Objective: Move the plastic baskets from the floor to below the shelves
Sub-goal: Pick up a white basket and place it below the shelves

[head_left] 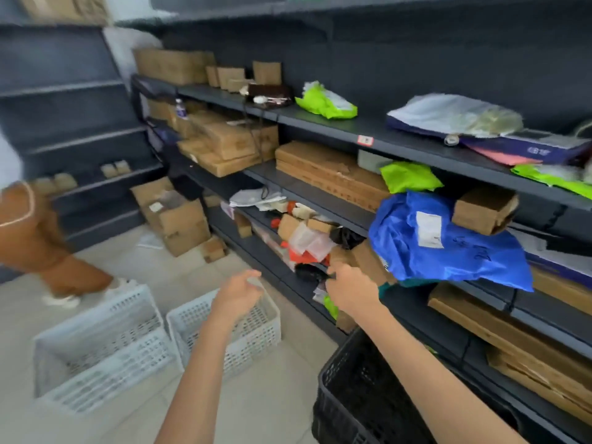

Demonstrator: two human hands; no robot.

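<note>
- Black basket (358, 392): nearest you, on the floor (272, 405) against the shelves (320, 200).
- Your left hand (235, 298): grip loosely curled, empty, above the right white basket (253, 331).
- Your right hand (350, 288): grip closed; contents cannot be told.
- Left white basket (96, 347): on the floor, just beside the first.
</note>
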